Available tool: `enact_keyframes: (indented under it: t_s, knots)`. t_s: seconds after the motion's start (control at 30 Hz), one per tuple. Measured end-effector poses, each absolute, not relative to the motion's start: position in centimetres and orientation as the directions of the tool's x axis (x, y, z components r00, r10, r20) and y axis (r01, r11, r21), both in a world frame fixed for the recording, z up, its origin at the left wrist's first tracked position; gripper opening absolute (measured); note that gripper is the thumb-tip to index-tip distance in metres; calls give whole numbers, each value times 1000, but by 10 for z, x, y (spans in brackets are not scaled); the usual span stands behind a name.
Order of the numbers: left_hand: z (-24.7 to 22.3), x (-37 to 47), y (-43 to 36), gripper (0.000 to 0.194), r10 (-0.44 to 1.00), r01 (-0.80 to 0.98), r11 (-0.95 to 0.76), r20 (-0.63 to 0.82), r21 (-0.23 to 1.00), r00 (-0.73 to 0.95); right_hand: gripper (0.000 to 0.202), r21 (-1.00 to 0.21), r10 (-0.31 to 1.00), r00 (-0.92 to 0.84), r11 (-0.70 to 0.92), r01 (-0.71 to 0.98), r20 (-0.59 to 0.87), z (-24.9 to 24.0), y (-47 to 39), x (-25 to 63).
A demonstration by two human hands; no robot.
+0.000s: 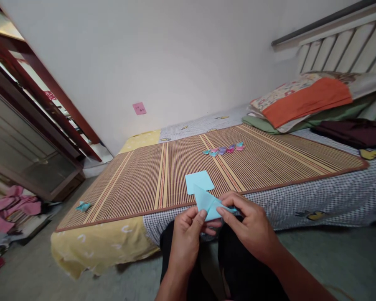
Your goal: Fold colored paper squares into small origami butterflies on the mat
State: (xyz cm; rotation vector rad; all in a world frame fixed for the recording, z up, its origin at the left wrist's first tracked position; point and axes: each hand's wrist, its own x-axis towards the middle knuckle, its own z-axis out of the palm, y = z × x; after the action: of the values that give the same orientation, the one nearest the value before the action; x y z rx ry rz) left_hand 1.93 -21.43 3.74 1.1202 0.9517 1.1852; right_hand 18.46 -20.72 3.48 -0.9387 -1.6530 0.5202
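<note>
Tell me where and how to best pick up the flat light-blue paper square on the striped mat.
Probably pinch the right edge of the paper square, coming in low from the right. It lies flat on the striped mat, so its thin edges seem the only grip; the right one shows fully, while the folded paper overlaps the near edge in this view.

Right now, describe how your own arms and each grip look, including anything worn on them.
The left grip and right grip are human hands, without gloves. No ring, bracelet or watch is visible. The left forearm and right forearm are bare to the picture's lower edge; no sleeve, cable or marking shows.
</note>
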Motion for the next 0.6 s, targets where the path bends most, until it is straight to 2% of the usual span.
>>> enact_keyframes:
  t_s: [0.3, 0.6]
  knots:
    - [38, 17, -215, 36, 969, -157, 87, -47, 984, 243, 17, -778, 830, -79, 548, 309, 553, 34, -206, 188]
    - [34, 18, -217, 35, 954, -142, 89, -44, 986, 298, 17, -809, 862, -92, 501, 309, 499, 36, -209, 191]
